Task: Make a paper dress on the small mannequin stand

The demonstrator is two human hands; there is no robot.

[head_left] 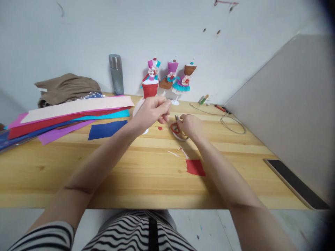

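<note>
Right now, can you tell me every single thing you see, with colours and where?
dressed figures: four, multicoloured, table back
bottle: one, grey, by the wall
bundled cloth: one, brown, back left
strips: several, mixed colours, left
blue piece: one, blue, beside strips
tiny flower shape: one, red, table centre
scissors: one pair, red-handled, right of flower shape
scraps: some, whitish, above red piece
red piece: one, red, front
small pack: one, green, back right
cable: one, grey, right
flat device: one, black-faced, right edge
panel: one, whitish, far right
table: one, light wood, beneath
shirt: one, striped black-white, bottom
left hand: one, bare, before figures
right hand: one, bare, at scissors
</note>
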